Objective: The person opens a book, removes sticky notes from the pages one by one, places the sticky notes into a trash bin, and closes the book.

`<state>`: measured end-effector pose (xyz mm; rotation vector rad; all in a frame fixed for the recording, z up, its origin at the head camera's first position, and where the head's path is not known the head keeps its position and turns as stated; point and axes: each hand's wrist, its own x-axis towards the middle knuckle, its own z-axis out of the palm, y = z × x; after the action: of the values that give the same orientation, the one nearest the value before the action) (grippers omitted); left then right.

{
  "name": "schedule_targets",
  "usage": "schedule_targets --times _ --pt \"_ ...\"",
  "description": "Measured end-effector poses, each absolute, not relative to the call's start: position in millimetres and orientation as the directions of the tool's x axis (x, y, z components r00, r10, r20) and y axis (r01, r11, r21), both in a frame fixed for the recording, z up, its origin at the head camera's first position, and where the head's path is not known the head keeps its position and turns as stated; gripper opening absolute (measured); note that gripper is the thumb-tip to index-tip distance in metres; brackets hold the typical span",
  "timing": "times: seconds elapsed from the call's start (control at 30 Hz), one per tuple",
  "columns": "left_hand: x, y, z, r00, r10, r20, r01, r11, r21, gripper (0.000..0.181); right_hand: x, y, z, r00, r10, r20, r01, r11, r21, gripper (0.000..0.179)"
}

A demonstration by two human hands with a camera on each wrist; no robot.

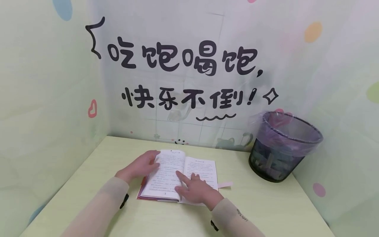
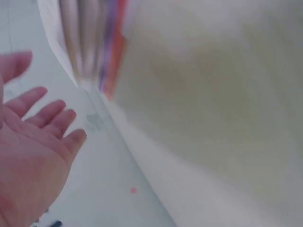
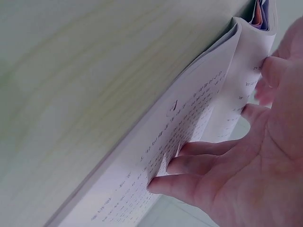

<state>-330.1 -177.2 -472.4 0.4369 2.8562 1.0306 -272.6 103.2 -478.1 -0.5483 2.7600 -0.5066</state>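
Note:
An open book [image 1: 168, 177] with printed pages lies on the table, its left side thicker than its right. At the upper left edge of the book is my left hand [image 1: 145, 163]; in the left wrist view its fingers [image 2: 49, 113] are loosely extended beside the blurred book edge, gripping nothing. Over the middle and right page spreads my right hand [image 1: 196, 190]. In the right wrist view its fingertips [image 3: 156, 184] touch the page [image 3: 184, 113], with the fingers fairly straight. A pink strip [image 1: 225, 185] sticks out from the book's right side.
A dark mesh waste bin [image 1: 267, 161] lined with a purple plastic bag stands at the table's right back corner. The pale wooden table [image 1: 237, 200] is bounded by printed fabric walls [image 1: 189, 79] at the back and both sides.

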Motion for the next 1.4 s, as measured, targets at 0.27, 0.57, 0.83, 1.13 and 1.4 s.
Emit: schedule_targets --times 0.27,0.57,0.83,1.13,1.4 --pt "-327 -120 -452 -0.844 0.521 -0.123 0.359 0.721 0.593 0.092 -274 107 -481 -0.885 -0.425 -0.188 -0.343 0.87 -0.355 0.069" --pt "-327 -101 -449 -0.848 0.494 -0.191 0.316 0.761 0.567 0.095 -275 110 -482 -0.891 -0.419 -0.175 -0.333 0.866 -0.374 0.083" --pt "-326 -92 -458 -0.84 0.51 -0.186 0.33 0.752 0.57 0.096 -276 113 -480 -0.878 -0.428 -0.214 -0.338 0.871 -0.356 0.068" --pt "-327 -83 -460 -0.845 0.502 -0.186 0.359 0.79 0.497 0.097 -280 124 -476 -0.87 -0.453 -0.195 -0.374 0.864 -0.337 0.054" --pt "-324 -82 -459 -0.855 0.48 -0.197 0.339 0.804 0.488 0.097 -302 161 -483 -0.952 -0.285 -0.111 -0.246 0.93 -0.275 0.054"
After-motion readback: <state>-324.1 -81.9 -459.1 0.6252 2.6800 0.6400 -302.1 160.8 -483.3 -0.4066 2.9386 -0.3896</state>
